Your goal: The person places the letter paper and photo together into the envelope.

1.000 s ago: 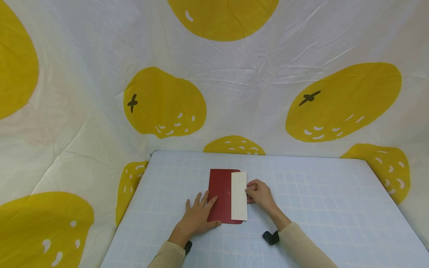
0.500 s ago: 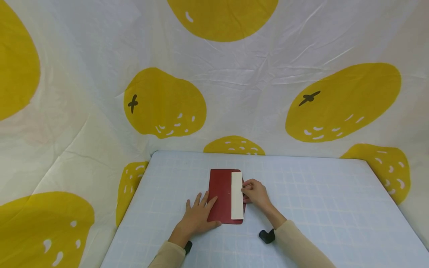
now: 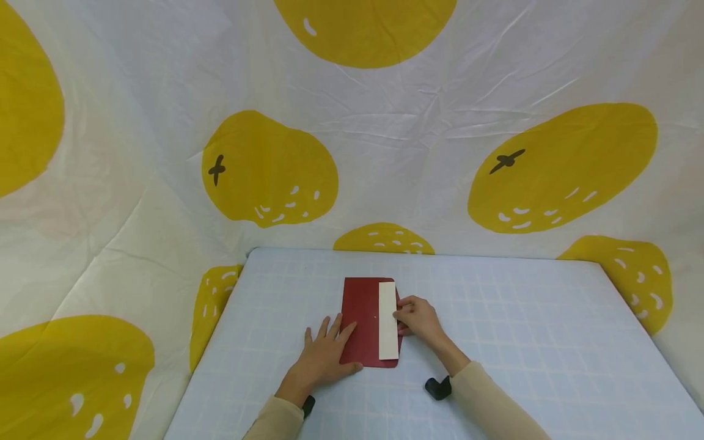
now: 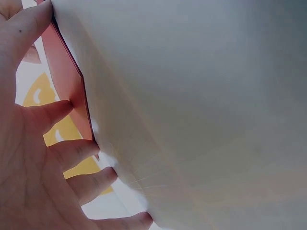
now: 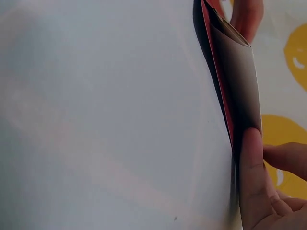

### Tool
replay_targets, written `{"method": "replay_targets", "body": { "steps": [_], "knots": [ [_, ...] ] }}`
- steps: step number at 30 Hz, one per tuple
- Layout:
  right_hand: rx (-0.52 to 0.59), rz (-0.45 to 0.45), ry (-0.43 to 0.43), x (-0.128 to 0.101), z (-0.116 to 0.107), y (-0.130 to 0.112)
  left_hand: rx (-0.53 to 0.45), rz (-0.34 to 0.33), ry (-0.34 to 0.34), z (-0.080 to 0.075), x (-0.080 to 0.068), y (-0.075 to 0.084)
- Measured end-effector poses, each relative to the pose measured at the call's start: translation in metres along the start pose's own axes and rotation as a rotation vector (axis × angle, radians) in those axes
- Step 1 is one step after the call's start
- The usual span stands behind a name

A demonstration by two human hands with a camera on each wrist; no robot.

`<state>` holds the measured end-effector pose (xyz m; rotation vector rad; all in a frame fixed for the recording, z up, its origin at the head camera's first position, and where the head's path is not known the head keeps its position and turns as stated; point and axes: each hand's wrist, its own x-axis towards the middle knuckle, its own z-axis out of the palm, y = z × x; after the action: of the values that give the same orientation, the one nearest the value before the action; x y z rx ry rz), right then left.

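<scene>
Red envelope [image 3: 363,324] lies on the worktop [image 3: 495,342], left hand [image 3: 324,357] flat on its near corner; right hand [image 3: 418,318] pinches the white slip [image 3: 388,321], partly tucked in. Left wrist: spread fingers [image 4: 57,153] beside the red edge. Right wrist: fingertips [image 5: 252,158] grip the slip's edge.
</scene>
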<state>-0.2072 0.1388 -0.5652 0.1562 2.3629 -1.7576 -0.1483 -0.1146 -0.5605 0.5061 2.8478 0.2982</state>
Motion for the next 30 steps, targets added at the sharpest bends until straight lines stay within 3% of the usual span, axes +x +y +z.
{"method": "replay_targets", "body": {
  "steps": [9, 30],
  "knots": [
    [0.059, 0.043, -0.076, 0.001, -0.003, 0.001, 0.002, 0.001, 0.006, -0.002, -0.001, 0.001],
    [0.098, 0.030, -0.097, 0.004, 0.012, -0.004, -0.008, 0.003, -0.004, -0.003, 0.000, 0.001]
  ]
}}
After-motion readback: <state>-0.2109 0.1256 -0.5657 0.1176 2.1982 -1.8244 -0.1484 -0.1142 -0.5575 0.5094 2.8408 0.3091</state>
